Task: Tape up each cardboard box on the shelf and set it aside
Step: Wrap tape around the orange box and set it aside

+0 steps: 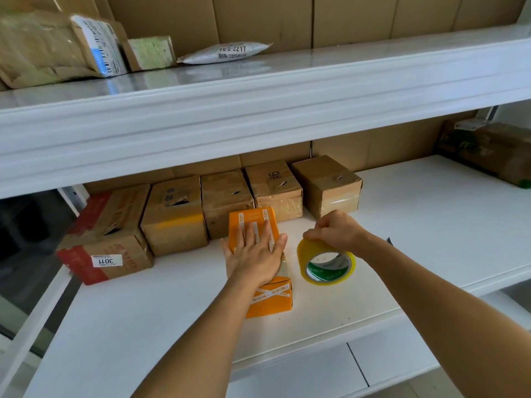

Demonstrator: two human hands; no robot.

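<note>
My left hand [254, 251] lies flat, fingers spread, on the orange box [260, 259] at the shelf's [431, 225] centre, hiding much of its top; its printed strips are too small to read. At 3 o'clock, just beside it, my right hand [336, 232] pinches the yellow tape roll [326, 264] standing on edge. Five brown boxes [227, 201] line the back from 10 to 1 o'clock; open white shelf runs right.
</note>
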